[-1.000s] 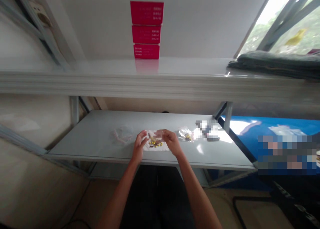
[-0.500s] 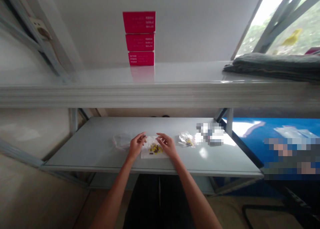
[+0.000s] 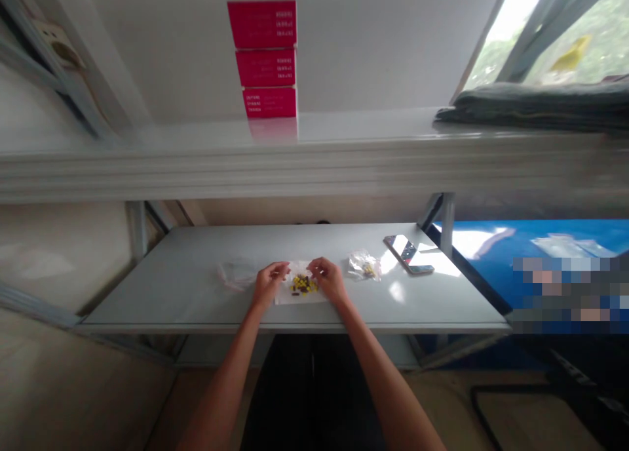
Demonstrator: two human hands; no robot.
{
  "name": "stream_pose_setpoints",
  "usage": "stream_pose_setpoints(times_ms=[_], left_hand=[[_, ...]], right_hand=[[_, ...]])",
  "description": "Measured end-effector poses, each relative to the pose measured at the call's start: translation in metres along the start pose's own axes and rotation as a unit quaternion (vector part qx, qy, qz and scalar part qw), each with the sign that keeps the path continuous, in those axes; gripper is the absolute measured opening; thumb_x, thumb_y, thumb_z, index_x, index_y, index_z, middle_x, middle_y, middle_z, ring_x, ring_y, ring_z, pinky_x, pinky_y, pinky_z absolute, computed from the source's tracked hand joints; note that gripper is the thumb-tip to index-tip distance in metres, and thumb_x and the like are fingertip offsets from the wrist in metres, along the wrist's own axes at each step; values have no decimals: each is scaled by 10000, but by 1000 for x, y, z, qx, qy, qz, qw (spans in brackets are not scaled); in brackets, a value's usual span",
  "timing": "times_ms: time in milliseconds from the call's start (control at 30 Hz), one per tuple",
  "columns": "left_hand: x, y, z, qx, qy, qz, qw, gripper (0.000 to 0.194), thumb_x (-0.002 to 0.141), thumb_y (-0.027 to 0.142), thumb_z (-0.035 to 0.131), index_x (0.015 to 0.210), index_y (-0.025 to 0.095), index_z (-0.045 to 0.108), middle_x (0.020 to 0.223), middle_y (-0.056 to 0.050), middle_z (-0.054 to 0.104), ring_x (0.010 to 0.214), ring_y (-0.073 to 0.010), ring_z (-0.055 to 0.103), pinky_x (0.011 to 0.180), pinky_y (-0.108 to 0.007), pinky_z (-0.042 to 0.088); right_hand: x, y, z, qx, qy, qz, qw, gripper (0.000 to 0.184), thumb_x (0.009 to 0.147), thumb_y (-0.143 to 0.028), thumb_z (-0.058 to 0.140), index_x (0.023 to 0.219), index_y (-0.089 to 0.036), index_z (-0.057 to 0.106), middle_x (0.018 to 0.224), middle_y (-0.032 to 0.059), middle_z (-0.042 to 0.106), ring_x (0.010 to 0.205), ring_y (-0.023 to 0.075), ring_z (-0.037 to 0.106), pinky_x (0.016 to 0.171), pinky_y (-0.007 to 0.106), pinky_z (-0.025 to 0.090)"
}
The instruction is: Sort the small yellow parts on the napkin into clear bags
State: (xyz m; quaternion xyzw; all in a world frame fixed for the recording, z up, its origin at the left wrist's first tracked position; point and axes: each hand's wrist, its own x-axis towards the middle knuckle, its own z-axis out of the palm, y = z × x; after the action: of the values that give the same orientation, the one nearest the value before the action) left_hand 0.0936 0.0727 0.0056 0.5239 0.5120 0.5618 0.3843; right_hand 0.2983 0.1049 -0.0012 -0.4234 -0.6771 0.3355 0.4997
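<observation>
The left hand (image 3: 268,286) and right hand (image 3: 328,282) sit low at the middle of the tabletop (image 3: 147,303), on either side of a small heap of yellow and dark pieces (image 3: 303,285). The heap lies on a white sheet (image 3: 295,301), with one dark piece apart near its lower edge. The fingers (image 3: 281,267) of both hands curl inward, partly closed, over the sheet's upper corners; whether they pinch anything is too small to tell.

A clear bag (image 3: 237,274) lies just beside the left hand. To the right of the sheet is a second clear bag (image 3: 363,265) with a few pieces inside, and beyond it a phone (image 3: 407,254) lies face up near the back right corner. Above, at top center, three red boxes (image 3: 263,58) stand stacked on a white shelf (image 3: 295,166), and a folded dark cloth (image 3: 535,107) lies at its right end.
</observation>
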Motion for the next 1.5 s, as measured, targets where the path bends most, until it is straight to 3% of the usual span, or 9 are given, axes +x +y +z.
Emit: stream_pose_setpoints(times_ms=[233,500,667,833,967,1167,1233,1333,1500], left_hand=[[0,-1,0,69,3,61,996,327,776,478,771,905,179,745,982,-75,749,876,-193,685,718,-259,516],[-1,3,3,37,4,32,999,374,813,545,700,856,173,681,824,-54,728,718,-170,659,629,-251,501],[-6,10,-9,79,91,68,990,371,869,523,646,942,167,714,834,-73,743,720,-174,669,643,-253,503],[-6,12,-67,234,237,91,939,376,920,443,543,1033,161,765,942,-101,777,826,-216,706,760,-310,534],[-4,3,-105,423,264,23,867,333,881,280,522,1032,148,789,920,-136,769,858,-267,687,822,-386,530],[-8,-2,-100,545,303,32,781,382,933,240,451,1088,109,775,1062,-201,725,1088,-346,619,947,-476,496],[-9,0,-91,544,272,89,789,404,971,265,425,1181,132,744,1231,-188,690,1214,-333,586,1033,-478,465],[-11,-2,-78,561,145,159,799,457,1019,318,384,1351,144,646,1505,-163,543,1423,-320,462,1150,-482,389],[-13,-20,-72,606,49,126,784,504,1032,366,371,1432,135,576,1575,-160,468,1488,-365,387,1190,-545,336]], right_hand=[[-4,-9,-1,38,-9,-10,999,229,891,-344,582,864,-160,716,844,56,728,649,138,643,646,255,506],[-7,-12,1,41,3,18,999,291,899,-423,621,946,-160,733,906,81,773,628,152,681,602,248,518],[-7,-9,-1,5,52,17,998,263,919,-355,555,961,-154,719,810,72,776,541,134,628,564,232,474],[-6,-6,-1,-55,113,15,992,277,935,-360,532,941,-161,724,651,27,723,516,134,598,560,222,426],[-8,-6,-1,-82,145,21,986,291,943,-378,524,940,-170,727,599,8,686,532,144,625,566,224,417],[-10,-12,-2,-98,171,18,980,290,942,-373,509,925,-171,716,567,-11,628,522,144,602,570,233,393],[-11,-12,0,-116,174,14,978,293,944,-369,503,918,-170,716,548,-22,595,510,141,574,564,236,373],[-12,-14,1,-159,181,13,970,295,956,-350,487,928,-171,719,572,-13,606,529,146,567,590,244,377],[-11,-23,-27,-334,176,-52,925,255,953,-233,485,991,-189,734,883,84,744,888,222,646,801,313,436]])
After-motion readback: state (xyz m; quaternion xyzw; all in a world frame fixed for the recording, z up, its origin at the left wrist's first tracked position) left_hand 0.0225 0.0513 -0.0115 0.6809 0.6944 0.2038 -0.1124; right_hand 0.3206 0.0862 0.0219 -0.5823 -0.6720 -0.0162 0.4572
